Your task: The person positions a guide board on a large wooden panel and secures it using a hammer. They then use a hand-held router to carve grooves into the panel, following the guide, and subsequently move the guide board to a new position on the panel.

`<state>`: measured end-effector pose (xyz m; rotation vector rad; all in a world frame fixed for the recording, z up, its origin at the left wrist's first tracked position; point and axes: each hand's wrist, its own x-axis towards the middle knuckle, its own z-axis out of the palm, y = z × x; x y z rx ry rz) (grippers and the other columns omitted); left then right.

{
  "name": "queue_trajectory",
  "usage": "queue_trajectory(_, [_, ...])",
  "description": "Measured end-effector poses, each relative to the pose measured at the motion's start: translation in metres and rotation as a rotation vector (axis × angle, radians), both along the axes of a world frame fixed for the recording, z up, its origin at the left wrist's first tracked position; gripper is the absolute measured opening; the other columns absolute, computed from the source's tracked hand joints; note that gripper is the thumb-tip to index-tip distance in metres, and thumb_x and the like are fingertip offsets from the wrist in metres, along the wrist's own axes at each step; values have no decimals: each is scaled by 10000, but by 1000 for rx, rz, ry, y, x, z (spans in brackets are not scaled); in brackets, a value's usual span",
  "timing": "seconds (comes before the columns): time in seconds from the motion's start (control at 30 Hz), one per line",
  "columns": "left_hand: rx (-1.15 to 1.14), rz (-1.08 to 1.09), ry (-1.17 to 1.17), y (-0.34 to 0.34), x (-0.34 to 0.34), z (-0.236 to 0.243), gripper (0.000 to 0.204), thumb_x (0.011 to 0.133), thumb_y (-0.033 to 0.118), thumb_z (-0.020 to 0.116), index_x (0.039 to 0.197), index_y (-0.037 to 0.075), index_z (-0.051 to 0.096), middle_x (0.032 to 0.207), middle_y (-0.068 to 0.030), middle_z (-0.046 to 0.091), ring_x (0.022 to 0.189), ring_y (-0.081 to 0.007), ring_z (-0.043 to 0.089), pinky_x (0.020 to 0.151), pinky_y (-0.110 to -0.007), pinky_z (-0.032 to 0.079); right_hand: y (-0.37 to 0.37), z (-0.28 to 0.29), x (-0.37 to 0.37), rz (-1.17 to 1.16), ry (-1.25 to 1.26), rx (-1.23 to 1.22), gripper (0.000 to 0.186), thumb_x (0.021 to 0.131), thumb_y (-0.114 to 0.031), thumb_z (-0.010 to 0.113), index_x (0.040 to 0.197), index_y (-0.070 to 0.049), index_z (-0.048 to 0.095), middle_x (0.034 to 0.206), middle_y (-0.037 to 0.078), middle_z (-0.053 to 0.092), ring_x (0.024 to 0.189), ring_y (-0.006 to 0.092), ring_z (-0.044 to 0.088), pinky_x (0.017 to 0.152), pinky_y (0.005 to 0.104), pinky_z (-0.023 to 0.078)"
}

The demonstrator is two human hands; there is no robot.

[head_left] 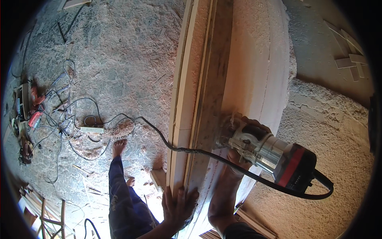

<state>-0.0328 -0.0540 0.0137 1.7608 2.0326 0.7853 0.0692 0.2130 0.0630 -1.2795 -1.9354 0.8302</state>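
My right hand (239,162) is wrapped around the lower body of a trim router (274,153) with a silver barrel and a black-and-red cap. The router lies tilted, its clear base against the side of a dark wooden board (213,67); the bit is hidden. From the cap, a black power cord (207,153) loops back and crosses over the boards toward the left. Lower down, my left hand (178,208) lies on the near part of the pale wooden strips (185,91) and the dark board, its fingers spread and holding no tool.
Sawdust covers the wide pale surface (250,51) right of the board. On the left floor are a power strip (92,129), tangled cords and a red power tool (35,119). A bare foot (119,147) stands among shavings. Wood offcuts (350,59) lie at the far right.
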Motion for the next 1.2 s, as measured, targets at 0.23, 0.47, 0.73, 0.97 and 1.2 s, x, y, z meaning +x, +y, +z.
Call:
queue_trajectory(0.23, [12, -8, 26, 2, -1, -1, 661, 927, 340, 727, 1516, 249, 440, 1530, -227, 367, 1162, -525, 563, 843, -520, 550, -21, 4, 6, -21, 35, -16, 857, 721, -311, 920, 1368, 7, 455, 1281, 194, 620, 1159, 274, 649, 1026, 381, 525])
queue_trajectory(0.47, [40, -1, 28, 4, 0, -2, 722, 889, 283, 777, 1517, 222, 426, 1500, -249, 395, 1202, -541, 530, 872, -535, 533, -53, 6, 15, -22, 93, -97, 967, 678, -331, 944, 1405, -17, 389, 1328, 181, 568, 1223, 278, 597, 1063, 391, 484])
queue_trajectory(0.73, [-55, -104, -56, 1, -4, 9, 765, 925, 281, 667, 1585, 212, 289, 1416, -314, 429, 1238, -607, 484, 865, -600, 509, -68, -12, 11, -125, 178, 103, 961, 672, -361, 944, 1392, -34, 398, 1296, 169, 566, 1201, 292, 593, 1046, 387, 485])
queue_trajectory(0.97, [-7, -37, -30, 2, -3, 2, 652, 920, 275, 731, 1506, 233, 449, 1499, -248, 393, 1223, -555, 508, 865, -557, 532, -20, -15, -7, -107, 103, 132, 881, 668, -329, 940, 1343, -9, 471, 1213, 168, 647, 1090, 265, 659, 989, 364, 519])
queue_trajectory(1.2, [0, -6, -43, 4, -3, 5, 648, 908, 318, 748, 1490, 246, 473, 1491, -220, 411, 1191, -533, 536, 849, -533, 551, 4, -5, 16, 52, 66, -47, 917, 592, -197, 944, 1367, -17, 486, 1297, 167, 610, 1113, 214, 639, 983, 329, 516])
